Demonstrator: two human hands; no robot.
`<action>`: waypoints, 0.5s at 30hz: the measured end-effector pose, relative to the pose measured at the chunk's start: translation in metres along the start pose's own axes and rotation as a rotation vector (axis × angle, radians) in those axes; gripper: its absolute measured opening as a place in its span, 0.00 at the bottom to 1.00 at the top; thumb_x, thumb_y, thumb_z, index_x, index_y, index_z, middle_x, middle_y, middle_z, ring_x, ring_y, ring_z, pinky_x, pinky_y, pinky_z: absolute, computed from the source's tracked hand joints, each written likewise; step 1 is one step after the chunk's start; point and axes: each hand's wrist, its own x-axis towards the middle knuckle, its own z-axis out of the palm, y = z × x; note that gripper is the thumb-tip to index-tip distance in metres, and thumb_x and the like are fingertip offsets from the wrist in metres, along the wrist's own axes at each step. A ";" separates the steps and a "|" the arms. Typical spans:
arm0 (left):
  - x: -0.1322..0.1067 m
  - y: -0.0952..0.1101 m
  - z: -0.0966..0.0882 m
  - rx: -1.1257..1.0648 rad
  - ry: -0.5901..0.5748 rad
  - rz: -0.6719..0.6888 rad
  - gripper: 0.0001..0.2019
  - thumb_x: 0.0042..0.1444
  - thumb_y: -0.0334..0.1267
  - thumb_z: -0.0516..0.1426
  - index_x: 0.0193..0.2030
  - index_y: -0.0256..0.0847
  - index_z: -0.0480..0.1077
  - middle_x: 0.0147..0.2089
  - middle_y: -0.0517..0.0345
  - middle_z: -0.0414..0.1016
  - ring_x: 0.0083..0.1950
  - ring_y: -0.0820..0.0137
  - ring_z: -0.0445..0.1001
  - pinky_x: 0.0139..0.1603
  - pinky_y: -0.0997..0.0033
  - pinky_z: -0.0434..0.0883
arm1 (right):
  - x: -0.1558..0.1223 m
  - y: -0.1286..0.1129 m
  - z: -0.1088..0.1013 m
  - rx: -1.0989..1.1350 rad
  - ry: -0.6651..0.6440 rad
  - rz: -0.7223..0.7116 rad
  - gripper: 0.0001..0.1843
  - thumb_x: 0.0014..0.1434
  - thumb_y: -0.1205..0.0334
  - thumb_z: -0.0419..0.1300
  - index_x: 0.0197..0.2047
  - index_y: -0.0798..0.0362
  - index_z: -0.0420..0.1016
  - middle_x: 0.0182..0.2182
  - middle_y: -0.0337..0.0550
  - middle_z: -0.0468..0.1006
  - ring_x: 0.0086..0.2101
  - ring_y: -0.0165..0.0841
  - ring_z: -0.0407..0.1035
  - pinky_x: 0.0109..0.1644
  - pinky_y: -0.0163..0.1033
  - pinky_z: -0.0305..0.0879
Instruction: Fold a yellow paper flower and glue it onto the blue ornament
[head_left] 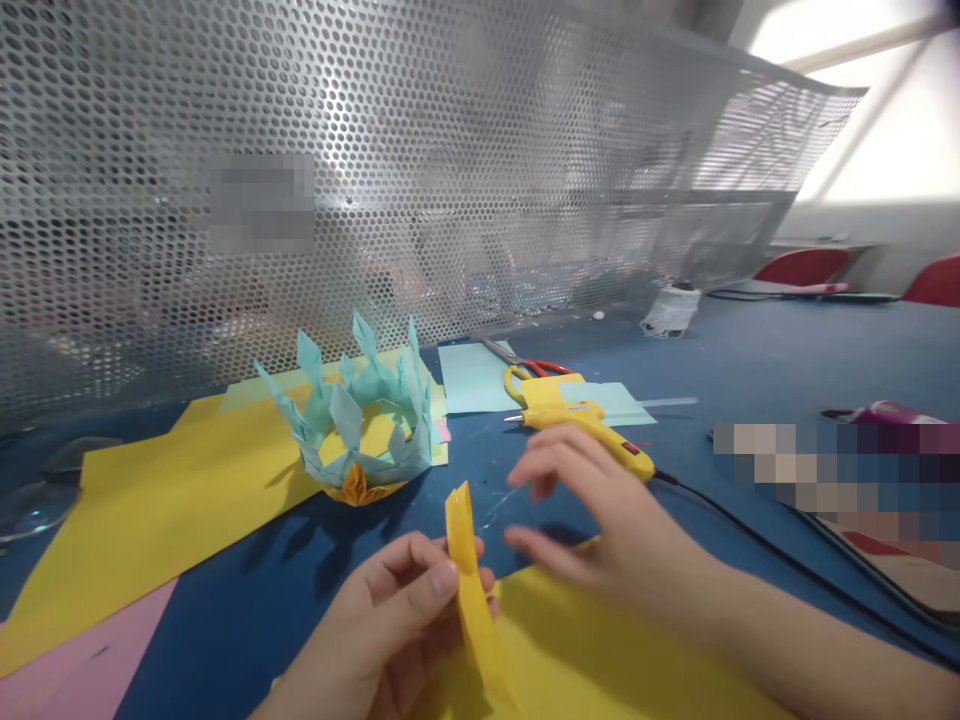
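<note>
Here, a folded yellow strip (472, 600) is pinched by the left grip (409, 600) over yellow paper (600, 650) on the desk (750, 370), while the right grip (596, 510) is held spread beside it, near a glue gun (611, 440).

The surface (750, 370) is a plain blue top with a slight sheen. On its left lie a large yellow sheet (180, 490), a pink sheet (135, 650) and a pair of eyeglasses (37, 508) (partly cut off by the edge of view). Toward the middle rest a light blue sheet (472, 385) and a yellow glue gun (619, 448), its black cord (757, 537) trailing off to the right. Farther back sits a white face mask (673, 312). A second yellow sheet (622, 650) covers the near middle.
</note>
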 end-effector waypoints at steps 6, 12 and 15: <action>-0.002 -0.003 -0.005 -0.004 -0.087 -0.053 0.10 0.52 0.40 0.66 0.29 0.41 0.69 0.35 0.58 0.75 0.38 0.71 0.74 0.43 0.74 0.69 | -0.011 -0.034 0.018 0.396 -0.046 -0.119 0.27 0.51 0.77 0.57 0.53 0.49 0.62 0.35 0.39 0.73 0.33 0.29 0.70 0.38 0.33 0.71; 0.002 -0.004 -0.005 0.090 -0.083 0.066 0.11 0.50 0.42 0.67 0.27 0.41 0.71 0.34 0.60 0.71 0.37 0.70 0.71 0.38 0.75 0.68 | -0.013 -0.037 0.016 0.551 -0.055 0.000 0.25 0.46 0.77 0.62 0.48 0.51 0.68 0.33 0.36 0.73 0.33 0.27 0.71 0.38 0.29 0.70; 0.003 -0.002 -0.004 0.157 -0.068 0.215 0.12 0.42 0.41 0.71 0.23 0.41 0.73 0.33 0.62 0.71 0.37 0.71 0.71 0.37 0.76 0.68 | -0.016 -0.039 0.017 0.678 -0.042 0.055 0.20 0.47 0.76 0.65 0.41 0.49 0.68 0.31 0.33 0.74 0.31 0.25 0.71 0.35 0.28 0.69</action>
